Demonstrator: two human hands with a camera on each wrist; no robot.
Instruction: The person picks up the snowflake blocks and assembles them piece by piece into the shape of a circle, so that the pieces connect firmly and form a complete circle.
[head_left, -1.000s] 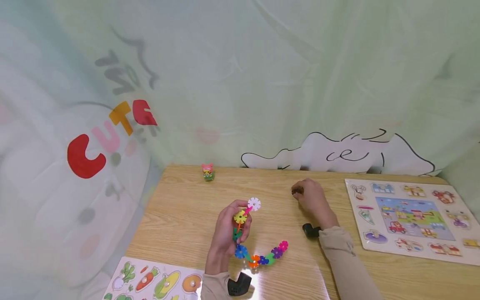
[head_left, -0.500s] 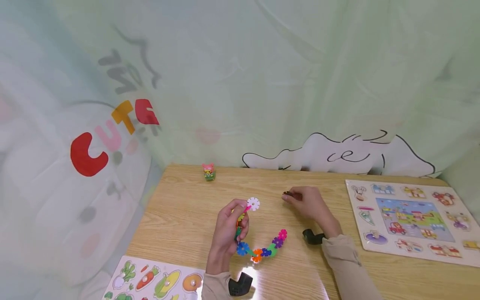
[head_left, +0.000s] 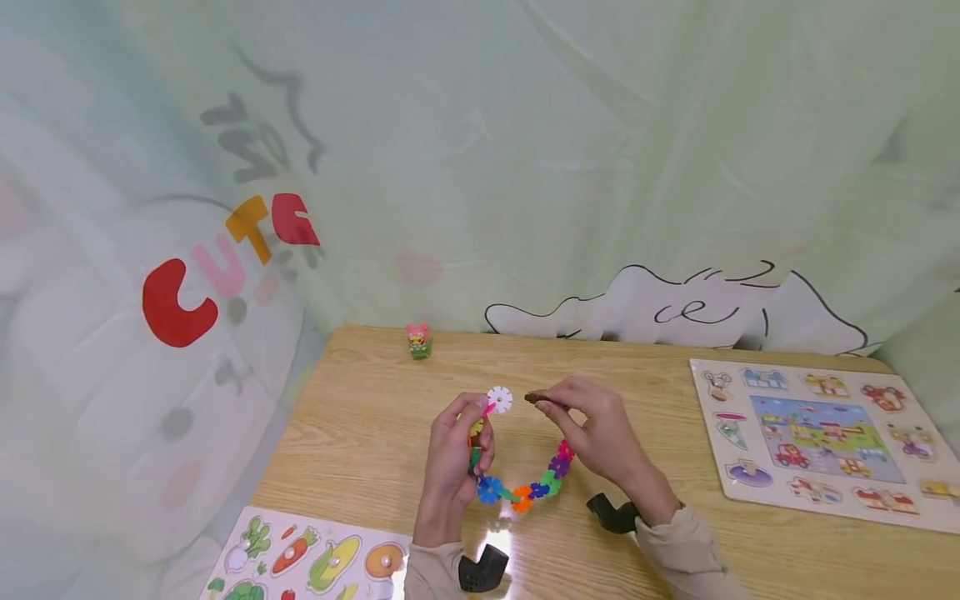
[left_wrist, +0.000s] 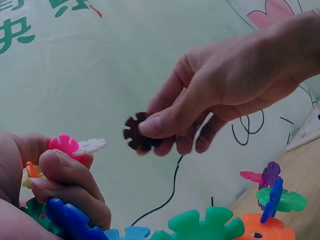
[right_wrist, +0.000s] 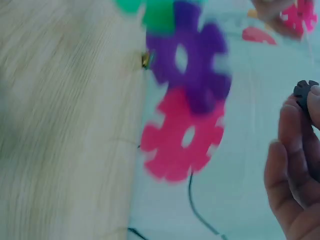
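Observation:
My left hand [head_left: 448, 454] holds a chain of notched plastic snowflake discs, its fingers curled round the yellow and green ones. At the chain's upper end a white disc [head_left: 499, 400] sticks out past the thumb, joined to a pink disc [left_wrist: 64, 145]. The rest curves below and to the right through blue, an orange disc [head_left: 522, 499] and a purple disc [right_wrist: 187, 57] to a bright pink one [right_wrist: 182, 140]. Between thumb and fingers my right hand [head_left: 596, 429] pinches a brown disc [left_wrist: 137, 132], a short gap from the white disc.
A vegetable puzzle board [head_left: 352, 533] lies at the front left of the wooden table [head_left: 360, 408]. On the right is a vehicle puzzle board [head_left: 708, 425]. A small pink and green toy figure [head_left: 417, 342] stands at the back edge, before a printed curtain [head_left: 450, 167].
My right hand has moved left with the brown disc, from the table's back area to near the white disc. The chain's free pink end has risen slightly; my left hand has barely moved.

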